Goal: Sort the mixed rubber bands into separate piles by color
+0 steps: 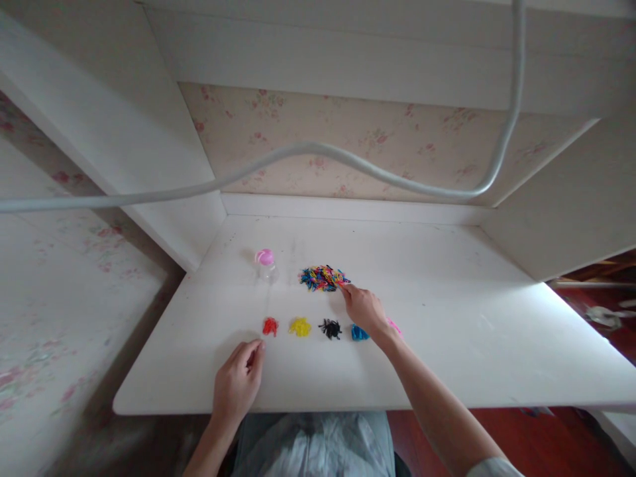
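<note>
A heap of mixed small, thin, loop-like coloured pieces [322, 277] lies mid-desk; their exact kind is too small to tell. My right hand [366, 310] reaches to its right edge, fingertips closed together and touching the pieces; what they pinch cannot be made out. Nearer me is a row of single-colour piles: red [270, 326], yellow [300, 326], black [330, 328], blue [359, 332] and pink [394, 325]. My right hand and forearm partly cover the blue and pink ones. My left hand [239, 377] rests curled near the desk's front edge, just below the red pile, its thumb against the fingers.
A small clear bottle with a pink lid [266, 264] stands left of the mixed heap. The white desk [447, 351] has panels at both sides and a low ledge [348, 208] behind. A thick white cable [318, 148] crosses the view above the desk.
</note>
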`<state>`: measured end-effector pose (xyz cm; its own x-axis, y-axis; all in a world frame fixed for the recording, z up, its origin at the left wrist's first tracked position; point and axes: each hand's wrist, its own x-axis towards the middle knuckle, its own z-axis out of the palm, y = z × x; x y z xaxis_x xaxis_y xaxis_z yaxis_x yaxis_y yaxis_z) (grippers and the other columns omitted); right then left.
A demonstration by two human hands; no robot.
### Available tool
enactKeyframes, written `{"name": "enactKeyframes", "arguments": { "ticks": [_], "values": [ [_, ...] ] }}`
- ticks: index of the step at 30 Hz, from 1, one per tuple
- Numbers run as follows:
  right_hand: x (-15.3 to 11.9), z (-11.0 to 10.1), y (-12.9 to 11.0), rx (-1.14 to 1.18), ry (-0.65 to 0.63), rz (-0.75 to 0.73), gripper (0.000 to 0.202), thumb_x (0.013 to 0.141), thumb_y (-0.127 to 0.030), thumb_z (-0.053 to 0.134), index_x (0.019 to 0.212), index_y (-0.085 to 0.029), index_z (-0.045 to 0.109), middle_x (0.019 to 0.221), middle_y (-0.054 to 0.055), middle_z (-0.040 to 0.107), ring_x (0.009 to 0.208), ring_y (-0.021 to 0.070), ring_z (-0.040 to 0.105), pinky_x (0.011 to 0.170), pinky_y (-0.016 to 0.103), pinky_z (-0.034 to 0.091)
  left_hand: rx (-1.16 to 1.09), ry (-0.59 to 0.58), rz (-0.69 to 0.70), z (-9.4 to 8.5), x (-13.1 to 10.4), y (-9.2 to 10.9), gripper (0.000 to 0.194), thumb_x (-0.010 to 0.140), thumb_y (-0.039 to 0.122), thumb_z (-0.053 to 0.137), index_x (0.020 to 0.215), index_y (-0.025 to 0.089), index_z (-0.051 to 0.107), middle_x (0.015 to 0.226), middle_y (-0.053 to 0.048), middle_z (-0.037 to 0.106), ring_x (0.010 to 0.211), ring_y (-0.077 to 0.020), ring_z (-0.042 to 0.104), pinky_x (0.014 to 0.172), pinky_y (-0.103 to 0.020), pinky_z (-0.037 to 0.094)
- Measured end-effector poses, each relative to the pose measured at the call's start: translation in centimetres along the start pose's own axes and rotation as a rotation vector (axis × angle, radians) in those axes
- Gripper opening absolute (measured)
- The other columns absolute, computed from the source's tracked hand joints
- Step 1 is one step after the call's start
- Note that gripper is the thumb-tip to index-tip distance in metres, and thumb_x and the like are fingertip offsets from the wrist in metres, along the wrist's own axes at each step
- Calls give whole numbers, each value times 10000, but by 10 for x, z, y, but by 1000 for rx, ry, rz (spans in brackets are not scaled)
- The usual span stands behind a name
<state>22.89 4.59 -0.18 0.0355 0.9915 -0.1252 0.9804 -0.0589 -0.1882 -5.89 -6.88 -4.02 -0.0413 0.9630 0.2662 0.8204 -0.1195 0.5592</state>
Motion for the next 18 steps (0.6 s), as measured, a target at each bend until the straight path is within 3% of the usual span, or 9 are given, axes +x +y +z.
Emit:
{"name": "enactKeyframes", "arguments": {
  "ticks": [8,18],
  "values": [
    [-33,-8,24,96,20,35,341,928,-383,356,977,-276,676,811,34,705,720,155,637,574,222,323,-15,21,28,3,-1,0,226,897,334,458,900,190,631,765,-20,666,643,-116,623,617,-203,474],
    [-90,2,46,176,77,82,283,899,-363,411,866,-296,683,685,-6,675,616,140,621,522,222,295,13,-43,7,1,-3,-1,229,896,355,456,917,207,630,787,-13,672,676,-125,629,632,-211,474]
  ]
}}
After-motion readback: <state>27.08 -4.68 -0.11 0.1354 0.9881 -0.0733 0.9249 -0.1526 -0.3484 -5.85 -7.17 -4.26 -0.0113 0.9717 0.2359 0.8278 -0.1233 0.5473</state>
